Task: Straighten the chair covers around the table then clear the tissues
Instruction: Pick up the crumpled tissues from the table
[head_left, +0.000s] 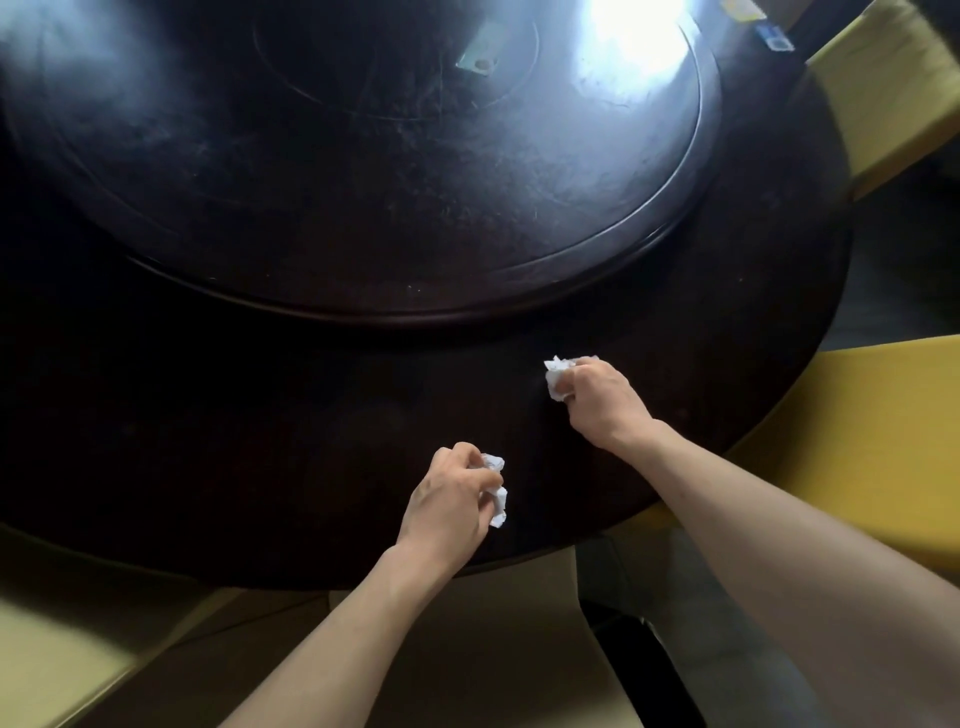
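I am looking down at the dark round surface (260, 467) with its raised turntable (363, 156), and I judge I am working in the second half of the job, the tissue clearing. My left hand (447, 499) is gripping one crumpled white tissue (497, 493) near the front edge, fingers curled round it. My right hand (597, 389) is clenching a second tissue (558, 376) farther in, just short of the turntable's rim. Both wads are sitting in my hands at or just above the wood; I cannot tell which. The yellow chair covers (857, 415) showing on the right are looking smooth, though only parts are in view, so I cannot vouch for them all. Some small flat items (478, 54) are lying on the turntable and far edge, too blurred to name. Carrying the tissues off is what remains.
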